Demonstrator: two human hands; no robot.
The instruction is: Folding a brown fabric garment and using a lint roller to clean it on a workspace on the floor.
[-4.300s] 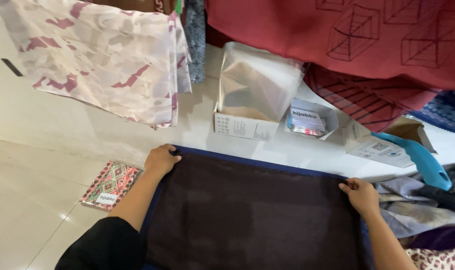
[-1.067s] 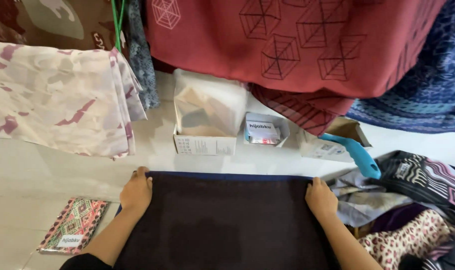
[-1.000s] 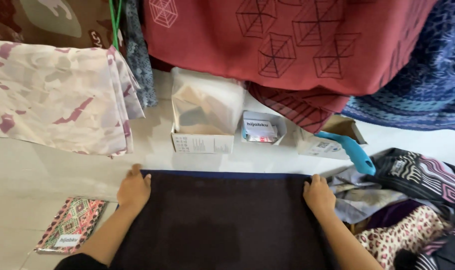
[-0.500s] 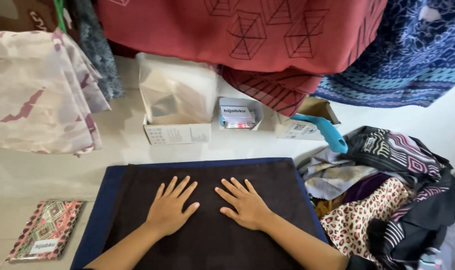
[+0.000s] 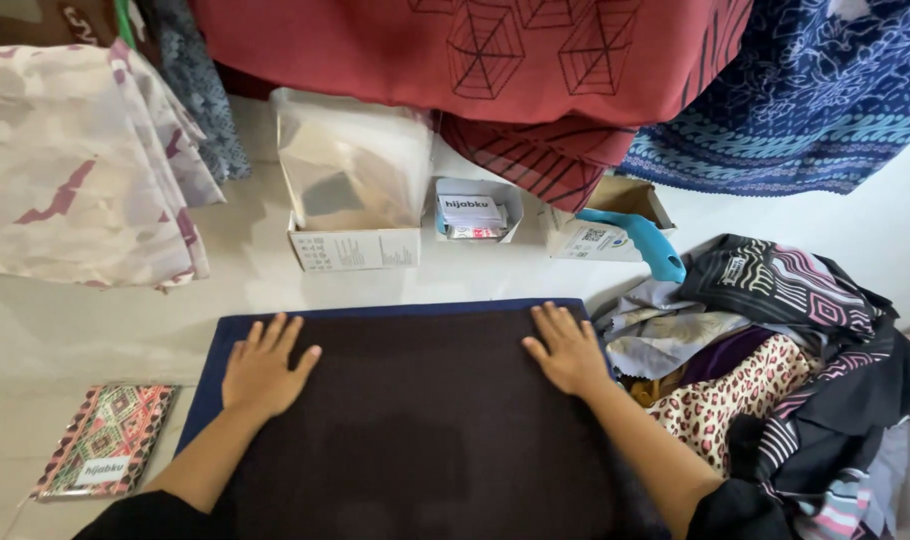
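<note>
Both hands slid outward: left hand (image 5: pixel 263 368) and right hand (image 5: pixel 567 349) lie flat, fingers spread, near the dark cloth's (image 5: pixel 425 430) far corners on the pale floor (image 5: pixel 75 330).

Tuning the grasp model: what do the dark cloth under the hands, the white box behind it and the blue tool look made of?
Dark cloth: matte woven fabric, probably; lies flat and limp under the left hand and right hand.
White box: printed cardboard, with a clear glossy plastic bag inside.
Blue tool: smooth moulded plastic, by its even sheen.
</note>
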